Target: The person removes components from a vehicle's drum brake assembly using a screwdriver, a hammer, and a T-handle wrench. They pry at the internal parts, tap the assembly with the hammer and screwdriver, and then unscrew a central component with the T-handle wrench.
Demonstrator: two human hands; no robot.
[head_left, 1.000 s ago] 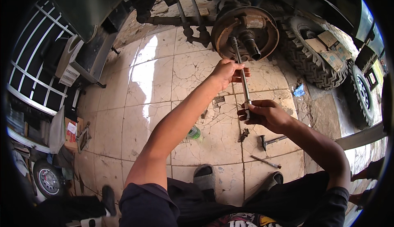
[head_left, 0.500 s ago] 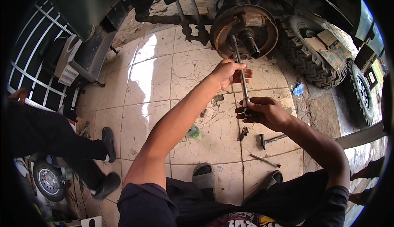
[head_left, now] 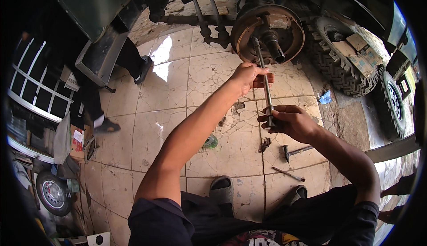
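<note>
A long metal socket extension bar (head_left: 267, 94) slants from my hands up to the rusty brake backing plate (head_left: 242, 39). Its socket end meets the brake assembly just left of the protruding axle spindle (head_left: 277, 52); what it sits on is hidden. My left hand (head_left: 249, 79) is closed around the bar's middle, thumb lying along it. At the near end, my right hand (head_left: 291, 122) holds the bar's thicker head between thumb and fingers. On the tiles below lie a hammer (head_left: 287, 154), a thin rod-like tool (head_left: 288, 174) and some dark scraps (head_left: 265, 145).
A green bottle (head_left: 211, 141) stands partly behind my left forearm. Treaded tyres (head_left: 342, 74) lie at the right near a blue scrap (head_left: 325, 97). Another person's shoe (head_left: 106, 127) is at left, beside a metal box (head_left: 95, 61). A small wheel (head_left: 52, 192) stands lower left.
The other person at left has stepped farther away, toward the metal box. My hands keep their hold on the bar; its near end looks slightly turned. The view has shifted a little.
</note>
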